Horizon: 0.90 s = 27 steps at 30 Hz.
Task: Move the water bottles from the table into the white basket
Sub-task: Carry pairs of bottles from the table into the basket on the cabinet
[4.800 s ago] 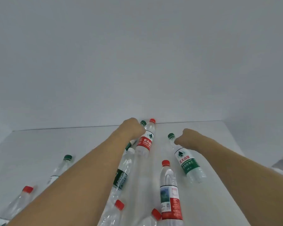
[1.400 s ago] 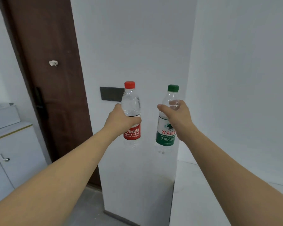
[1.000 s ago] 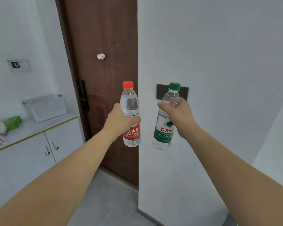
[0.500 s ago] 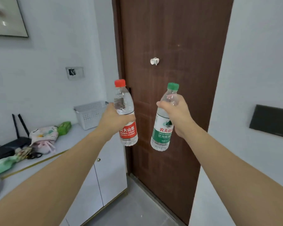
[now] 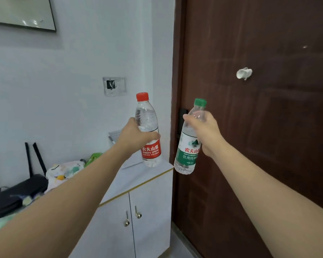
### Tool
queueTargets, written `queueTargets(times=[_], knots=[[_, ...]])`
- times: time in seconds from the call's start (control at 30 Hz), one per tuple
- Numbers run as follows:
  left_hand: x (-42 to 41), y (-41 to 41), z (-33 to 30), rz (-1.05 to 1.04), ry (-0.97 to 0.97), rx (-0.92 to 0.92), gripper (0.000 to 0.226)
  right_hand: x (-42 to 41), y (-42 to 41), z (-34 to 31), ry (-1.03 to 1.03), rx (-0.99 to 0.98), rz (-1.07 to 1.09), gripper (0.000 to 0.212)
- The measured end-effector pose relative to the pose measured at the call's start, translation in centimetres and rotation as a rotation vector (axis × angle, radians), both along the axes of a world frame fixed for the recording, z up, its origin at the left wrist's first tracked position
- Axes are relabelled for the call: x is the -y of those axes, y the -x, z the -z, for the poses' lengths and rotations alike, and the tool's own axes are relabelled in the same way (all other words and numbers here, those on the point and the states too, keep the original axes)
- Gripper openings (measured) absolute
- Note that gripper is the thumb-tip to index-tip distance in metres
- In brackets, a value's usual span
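Clear plastic fills both my hands: my left hand [image 5: 136, 135] wraps the red-capped bottle [image 5: 148, 130] around its middle, just above the red label, and my right hand [image 5: 203, 132] grips the green-capped bottle [image 5: 189, 146] round its shoulder, fingers curled across the front. Both bottles look full, so I judge them moderately heavy, with thin walls that give under a squeeze and a smooth skin that could slip if wet. The ribbed waist or the shoulder below the cap seems the surest place to hold, and that is roughly where I have them.

Both arms reach forward and nearly straight, hands raised to about the same level, the red-capped bottle upright and the green-capped one tilted with its base swung left. They hang in the air, well apart from any surface.

Behind my left hand only a corner of the white basket [image 5: 114, 134] shows, standing on the white cabinet's bench [image 5: 138, 175]. Further left lie a soft toy [image 5: 63, 170] and a black router [image 5: 17, 190]. A brown door [image 5: 259, 127] stands to the right.
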State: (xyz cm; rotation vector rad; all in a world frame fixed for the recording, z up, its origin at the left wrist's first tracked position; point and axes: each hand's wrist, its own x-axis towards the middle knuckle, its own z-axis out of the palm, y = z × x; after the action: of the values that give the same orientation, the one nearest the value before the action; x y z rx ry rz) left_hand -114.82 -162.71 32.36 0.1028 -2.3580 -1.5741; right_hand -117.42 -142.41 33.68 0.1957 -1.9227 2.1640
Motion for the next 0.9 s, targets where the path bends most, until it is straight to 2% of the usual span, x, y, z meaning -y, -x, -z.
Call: queueTargets(times=[0.23,0.43,0.67,0.9], knots=[[8.2,12.1,-1.3,-0.039,-0.038,-0.023,0.069,7.6,12.7,-0.5,0.131,0.006,-0.022,0.043],[12.5,22.6,1.7,-0.148,-0.051,-0.002,0.071,13.6,24.7,1.0,-0.022,0.019,-0.138,0.042],[15.8,34.3,5.1,-0.232,-0.028,0.05,0.073,18.5,38.9,3.4,-0.022,0.043,-0.219,0.047],[16.3,42.6,12.3,-0.215,-0.017,0.201,0.071,22.5,48.0,11.1,-0.192,0.05,-0.185,0.046]])
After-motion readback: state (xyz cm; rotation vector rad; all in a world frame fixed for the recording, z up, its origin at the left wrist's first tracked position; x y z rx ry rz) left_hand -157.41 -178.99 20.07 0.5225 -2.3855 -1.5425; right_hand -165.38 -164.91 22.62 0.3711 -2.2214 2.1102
